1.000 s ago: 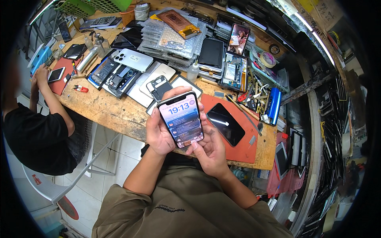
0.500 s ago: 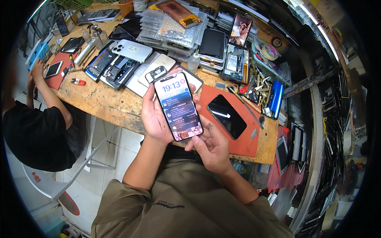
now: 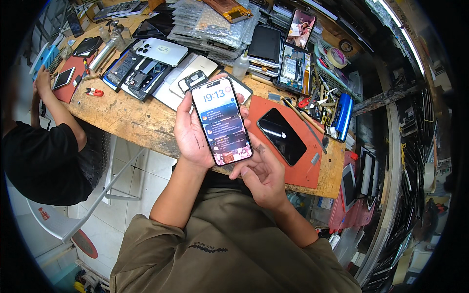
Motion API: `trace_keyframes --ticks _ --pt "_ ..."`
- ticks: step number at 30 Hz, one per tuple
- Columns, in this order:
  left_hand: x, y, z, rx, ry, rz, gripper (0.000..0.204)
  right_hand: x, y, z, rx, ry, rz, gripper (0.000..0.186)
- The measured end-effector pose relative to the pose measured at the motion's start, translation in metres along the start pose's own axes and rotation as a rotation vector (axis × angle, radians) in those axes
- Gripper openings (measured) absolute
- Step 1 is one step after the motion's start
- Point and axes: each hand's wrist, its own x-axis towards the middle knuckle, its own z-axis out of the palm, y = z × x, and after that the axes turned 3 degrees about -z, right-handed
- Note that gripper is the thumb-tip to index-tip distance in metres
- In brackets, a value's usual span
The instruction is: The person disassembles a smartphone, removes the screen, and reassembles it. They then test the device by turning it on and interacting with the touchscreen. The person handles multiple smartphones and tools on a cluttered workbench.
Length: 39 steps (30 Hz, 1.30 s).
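At the far left, the hand of another person [image 3: 43,79] is near a small white-framed phone [image 3: 63,78], well apart from your own work. Next comes the worn, yellowish wooden bench [image 3: 139,128], and then your left hand [image 3: 192,139], which is wrapped around a slim rectangular smartphone with a lit glass screen [image 3: 225,126]. Your left thumb lies along its left edge, and your left fingertips come around its right edge, so this hand clearly carries it, in front of your body. The long axis of the smartphone points mostly away from you, with the top end leaning a little to the left. The lower right corner is therefore the part closest to your right hand [image 3: 263,177], which is loosely curled just beside it, with the thumb off the glass; whether its fingers touch the case, I cannot tell. The two hands are close together. Farther right, a black glossy phone with a small pale mark [image 3: 282,137] lies flat on a reddish rectangular mat [image 3: 310,171], its long axis leaning to the left more strongly. Your right hand is the nearer one to it, but apart from it. Beyond, a shiny blue cylinder [image 3: 343,117] lies near the bench's right edge.
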Motion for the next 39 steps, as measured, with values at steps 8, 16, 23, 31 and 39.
trace_keyframes --ticks 8,16,23,31,39 --pt "0.000 -0.002 -0.001 0.007 0.024 -0.002 0.069 0.000 0.001 0.000 0.018 0.020 0.008 0.067" --pt "0.002 -0.003 0.001 0.035 0.050 0.003 0.068 -0.001 0.001 -0.002 0.007 0.015 0.016 0.067" --pt "0.002 -0.003 0.003 0.028 0.069 0.008 0.068 -0.002 0.002 -0.002 0.004 0.018 0.013 0.067" --pt "0.000 -0.004 0.001 -0.006 0.083 -0.006 0.070 -0.003 0.003 -0.002 0.002 0.027 0.009 0.068" --pt "0.002 -0.007 0.000 0.095 0.073 0.036 0.063 -0.002 -0.010 0.005 0.043 0.044 -0.031 0.065"
